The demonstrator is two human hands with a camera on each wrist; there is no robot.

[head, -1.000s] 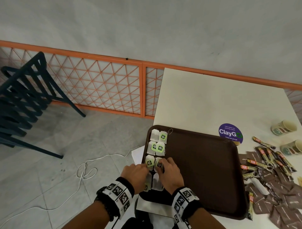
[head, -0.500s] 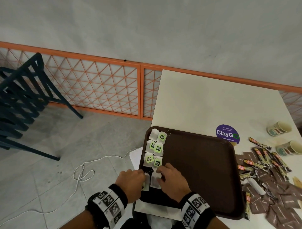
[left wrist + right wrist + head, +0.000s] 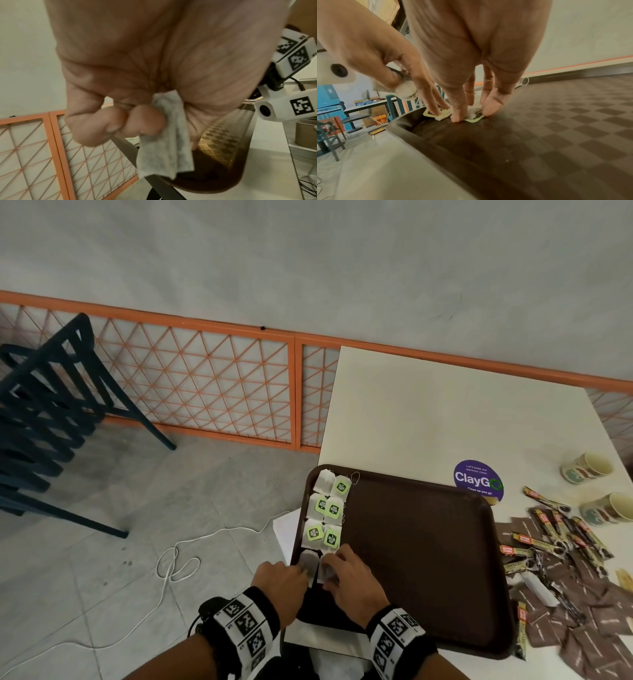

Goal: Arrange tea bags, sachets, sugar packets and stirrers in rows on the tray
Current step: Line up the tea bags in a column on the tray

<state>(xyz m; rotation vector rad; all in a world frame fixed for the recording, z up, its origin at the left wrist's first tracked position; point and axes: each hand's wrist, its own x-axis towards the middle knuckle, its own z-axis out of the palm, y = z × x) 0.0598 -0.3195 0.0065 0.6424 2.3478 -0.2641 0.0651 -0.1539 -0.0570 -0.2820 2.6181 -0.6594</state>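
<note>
- Pinching 1 pale grey paper tea bag in my left hand, I have my curled fingers closed on it against the palm, just over the near left corner of the dark brown rectangular plastic tray.
- My right hand sits just right of my left one, its straight fingertips pressing down on a white tea bag with a green tag lying flat on the tray floor; nothing is gripped there.
- Along the tray's left edge, 6 white tea bags with green square tags lie in 2 columns of 3, running from the far left corner toward my hands.
- Just nearer than those, 2 more tea bags without visible tags lie side by side at my fingertips.
- The rest of the tray floor shows its chequered texture.
- Right of the tray, on the cream table top, lies a loose heap of brown square sachets mixed with thin yellow-and-black stick packets.
- Beyond that heap, 2 patterned paper cups lie on their sides.
- A round purple sticker sits on the table just past the tray's far right corner.
- Left of the tray, on the grey tiled floor, a white cable loops, and stacked dark blue chairs stand against the orange lattice fence.
</note>
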